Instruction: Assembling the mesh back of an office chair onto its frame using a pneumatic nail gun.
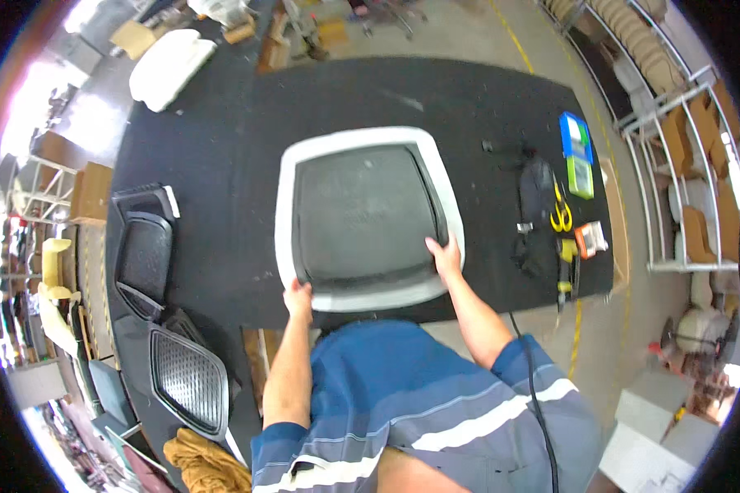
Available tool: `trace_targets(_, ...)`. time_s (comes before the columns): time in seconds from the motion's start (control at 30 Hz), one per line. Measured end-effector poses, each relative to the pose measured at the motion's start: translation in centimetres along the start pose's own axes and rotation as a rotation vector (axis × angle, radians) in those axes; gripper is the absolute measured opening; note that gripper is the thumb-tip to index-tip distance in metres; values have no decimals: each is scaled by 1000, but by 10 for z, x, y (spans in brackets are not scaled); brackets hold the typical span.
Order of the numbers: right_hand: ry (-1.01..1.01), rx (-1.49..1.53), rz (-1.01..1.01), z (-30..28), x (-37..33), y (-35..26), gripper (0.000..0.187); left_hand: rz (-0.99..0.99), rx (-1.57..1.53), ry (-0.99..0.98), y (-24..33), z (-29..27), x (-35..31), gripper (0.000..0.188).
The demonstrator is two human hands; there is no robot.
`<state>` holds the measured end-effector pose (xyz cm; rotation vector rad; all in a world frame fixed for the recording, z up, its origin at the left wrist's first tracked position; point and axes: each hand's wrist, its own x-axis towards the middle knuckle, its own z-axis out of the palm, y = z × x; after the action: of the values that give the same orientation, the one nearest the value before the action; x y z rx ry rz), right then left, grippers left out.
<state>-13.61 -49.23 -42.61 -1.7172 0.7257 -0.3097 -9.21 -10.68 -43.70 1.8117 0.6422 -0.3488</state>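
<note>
Blk table (214, 164): panel (368, 205) btwn L-hand fingers (302, 290) & R-hand fingers (447, 250)

dark grey panel (366, 212), white border (378, 298), black tabletop (222, 205), blue-and-grey shirt (370, 370), white stripes (469, 430), yellow-handled scissors (561, 210)

Bright light fills the view, and white glare washes out the floor (99, 123) beside the far-left corner of the worktable (214, 156). Fisheye distortion bows its far edge; the rim darkens to black, and fine detail looks soft.
</note>
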Motion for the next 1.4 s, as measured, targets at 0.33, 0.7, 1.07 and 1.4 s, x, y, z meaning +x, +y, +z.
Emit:
trace_targets(0.33, -59, -94, 186, -4, -8, 0, 59, -163, -174, -50, -3, -8, -4, 54)
trace_targets(0.7, -33, 9, 111, -7, -18, -9, 60, -78, -326, 63, 12, -3, -24, 49)
trace_targets(1.07, -45, 10, 106, -10, -19, 1, 62, 33, -304, 177, -18, 10, -6, 43)
trace_targets(1.4, -83, -61, 122, -10, -11, 6, 74, -89, -330, 95, -20, 9, 13, 45)
